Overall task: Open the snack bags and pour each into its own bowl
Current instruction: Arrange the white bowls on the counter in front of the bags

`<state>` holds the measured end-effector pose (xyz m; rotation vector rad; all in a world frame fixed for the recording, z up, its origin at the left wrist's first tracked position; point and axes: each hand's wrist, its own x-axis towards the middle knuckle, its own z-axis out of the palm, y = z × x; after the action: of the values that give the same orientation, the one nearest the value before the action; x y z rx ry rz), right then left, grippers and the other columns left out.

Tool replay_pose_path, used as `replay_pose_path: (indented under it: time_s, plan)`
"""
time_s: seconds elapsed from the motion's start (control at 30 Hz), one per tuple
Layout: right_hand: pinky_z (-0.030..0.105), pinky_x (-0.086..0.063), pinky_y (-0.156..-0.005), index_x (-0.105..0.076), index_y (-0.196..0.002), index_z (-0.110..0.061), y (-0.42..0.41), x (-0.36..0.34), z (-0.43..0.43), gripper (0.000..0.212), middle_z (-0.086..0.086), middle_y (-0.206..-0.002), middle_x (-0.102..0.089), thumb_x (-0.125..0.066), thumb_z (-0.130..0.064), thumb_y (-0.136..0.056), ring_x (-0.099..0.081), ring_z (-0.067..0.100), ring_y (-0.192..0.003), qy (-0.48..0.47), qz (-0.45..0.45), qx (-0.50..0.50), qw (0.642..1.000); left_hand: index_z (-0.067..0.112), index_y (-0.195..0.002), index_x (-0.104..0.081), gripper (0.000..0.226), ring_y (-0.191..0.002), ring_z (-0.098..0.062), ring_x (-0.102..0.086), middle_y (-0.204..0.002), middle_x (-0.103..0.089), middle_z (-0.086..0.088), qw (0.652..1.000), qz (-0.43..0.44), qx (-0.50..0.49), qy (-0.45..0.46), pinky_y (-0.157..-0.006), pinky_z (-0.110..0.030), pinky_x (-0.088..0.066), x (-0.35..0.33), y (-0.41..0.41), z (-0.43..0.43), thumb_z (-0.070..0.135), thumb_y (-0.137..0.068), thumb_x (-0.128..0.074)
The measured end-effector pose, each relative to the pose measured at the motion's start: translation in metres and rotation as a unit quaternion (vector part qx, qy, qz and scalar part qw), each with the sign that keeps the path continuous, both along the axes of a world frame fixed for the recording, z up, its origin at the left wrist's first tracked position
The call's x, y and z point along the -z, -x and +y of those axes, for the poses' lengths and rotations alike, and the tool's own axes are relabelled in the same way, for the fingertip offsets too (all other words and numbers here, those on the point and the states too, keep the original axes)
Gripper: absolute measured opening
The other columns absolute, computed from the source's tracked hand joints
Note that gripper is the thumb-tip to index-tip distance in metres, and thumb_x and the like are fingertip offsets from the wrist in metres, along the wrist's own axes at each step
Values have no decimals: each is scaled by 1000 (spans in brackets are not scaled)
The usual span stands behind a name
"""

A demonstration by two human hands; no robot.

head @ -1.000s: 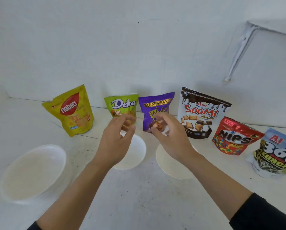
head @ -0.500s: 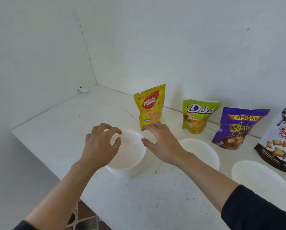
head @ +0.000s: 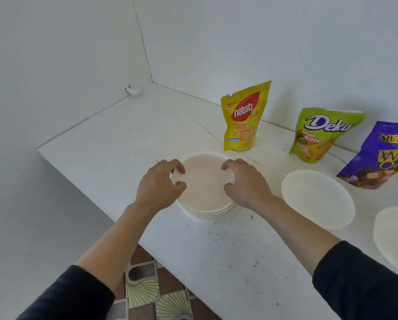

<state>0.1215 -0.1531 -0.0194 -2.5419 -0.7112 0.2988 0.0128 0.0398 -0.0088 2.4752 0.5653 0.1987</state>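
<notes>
1. Head view: a stack of white bowls (head: 205,192) sits on the white counter (head: 124,139), close to its front edge. Extra rims show beneath the top bowl.
2. The left hand (head: 159,184) grips the left rim of the stack's top bowl. Its fingers curl over the edge and its thumb is on the near side, pinching the rim.
3. The right hand (head: 246,184) does the same on the right rim, with fingertips hooked over the lip and the thumb below them.
4. Both forearms reach in from dark sleeves (head: 364,280) at the bottom of the view.
5. Behind the stack and slightly to its right, a yellow Nabati bag (head: 244,116) stands upright with its top closed.
6. Further right of the stack, against the wall, stands a green Deka mini bites bag (head: 320,135).
7. Beyond that, also right of the stack, a purple Mum's Bakery bag (head: 382,158) leans, cut off by the frame edge.
8. A single white bowl (head: 318,199) sits just right of the stack, holding nothing.
9. Another white bowl (head: 394,232) lies further right of the stack, partly out of view.
10. Below and left of the stack, patterned floor tiles (head: 147,294) show past the counter edge.
</notes>
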Motion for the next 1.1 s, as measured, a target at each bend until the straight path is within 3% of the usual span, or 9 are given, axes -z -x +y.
replay_pose_path:
  time_s: [0.2,0.5,0.67,0.8,0.93,1.0,1.1]
  plan:
    - [36,-49,-79,-57,-125,-23,1,-3,-3,45,-4,-122,-58,-58,-9,-82,-56,23,-105,-22,-12,11,1000,40,-102,-62,31,-89,-18,-62,-103,-62,11,999,29,15,14,-78,-37,-56,-2,-9,5,22,-78,-69]
    - [38,-49,-86,-57,-128,-22,-1,-31,-10,50,-1,-132,-58,-52,1,-84,-54,24,-111,-92,-38,32,995,47,-107,-61,33,-104,-12,-61,-119,-62,21,999,-10,33,41,-87,-37,-53,-32,-12,3,23,-84,-63]
    - [26,-45,-66,-62,-116,-22,-12,-63,-30,51,1,-118,-61,-47,8,-78,-55,21,-97,-202,-22,85,975,39,-106,-64,32,-88,-3,-65,-109,-67,14,993,-83,60,62,-73,-29,-56,-66,-35,-15,14,-85,-61]
    - [13,-38,-46,-63,-112,-24,-19,-80,-69,53,-1,-107,-57,-45,10,-76,-53,15,-82,-228,-22,137,964,35,-107,-65,33,-84,-3,-65,-104,-67,12,983,-148,72,86,-63,-22,-52,-78,-60,-53,11,-84,-62]
    - [19,-32,-51,-64,-114,-23,-14,-87,-128,54,-2,-102,-53,-45,11,-76,-49,20,-83,-228,-45,194,953,30,-109,-66,34,-82,2,-62,-100,-63,18,972,-173,124,101,-61,-9,-45,-80,-79,-109,7,-83,-65]
    - [17,-34,-53,-63,-116,-23,-7,-89,-163,54,-1,-102,-53,-46,10,-77,-52,20,-86,-217,-60,223,949,28,-110,-66,36,-83,-2,-62,-102,-65,16,966,-178,154,110,-64,-12,-46,-79,-88,-142,5,-82,-65]
    - [23,-38,-70,-62,-118,-20,4,-89,-218,53,-4,-105,-54,-48,11,-77,-52,20,-98,-207,-88,260,939,28,-108,-64,36,-86,-9,-64,-105,-67,12,955,-178,204,119,-69,-18,-51,-76,-97,-197,3,-82,-64]
